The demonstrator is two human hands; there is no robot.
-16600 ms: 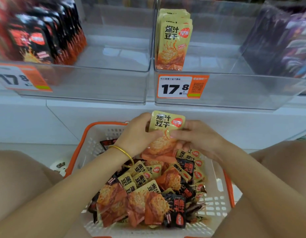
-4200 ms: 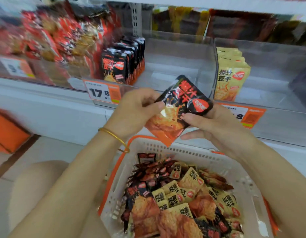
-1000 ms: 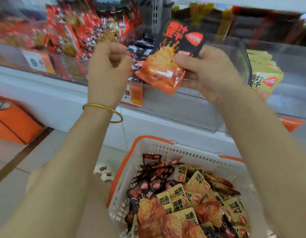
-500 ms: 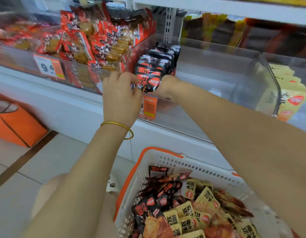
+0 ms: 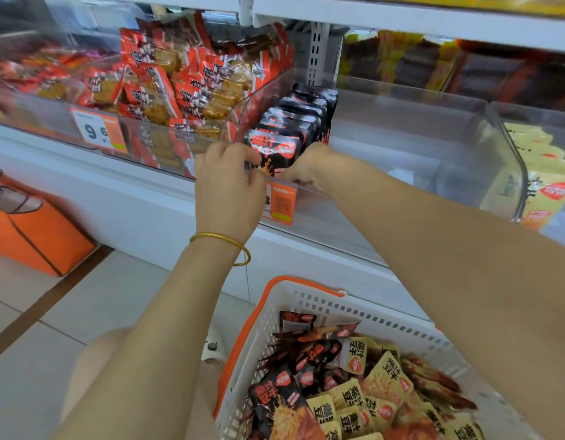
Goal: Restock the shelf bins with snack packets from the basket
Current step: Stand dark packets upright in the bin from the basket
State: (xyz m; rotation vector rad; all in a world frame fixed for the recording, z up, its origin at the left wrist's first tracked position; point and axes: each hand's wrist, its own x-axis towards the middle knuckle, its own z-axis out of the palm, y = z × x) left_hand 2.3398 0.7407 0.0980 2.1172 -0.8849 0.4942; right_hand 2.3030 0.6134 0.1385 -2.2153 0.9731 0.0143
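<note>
Where the black packet (image 5: 273, 152) sits: upright at the very front of the clear bin (image 5: 370, 214), just behind its front wall, and I see it held from both sides.
Left hand (image 5: 227, 192): at the bin's front left corner; my feed shows the thumb and curled fingers pinching the packet's left edge.
Right hand (image 5: 306, 168): reaching over the bin's front wall, fingers curled round the packet's right edge; the tips are hidden from me behind the wall.
Row of black packets (image 5: 306, 112): standing on edge along the bin's left side, directly behind the held one and running to the back.
Bin floor: bare across the right part of the bin.
Price tag (image 5: 282, 203): orange, on the outside of the bin's front wall, partly covered by the left hand.
Bangle (image 5: 224, 241): gold, on the left wrist, below the bin.
Red packets (image 5: 166, 90): heaped in the neighbouring compartment left of the bin.
Yellow packets (image 5: 547, 185): standing in the compartment right of the bin.
Basket (image 5: 338, 301): white with an orange rim, on the floor below and in front of the bin, and I can make out loose black and yellow packets mixed inside.
Orange box (image 5: 36, 236): on the floor, well to the left of the bin.
</note>
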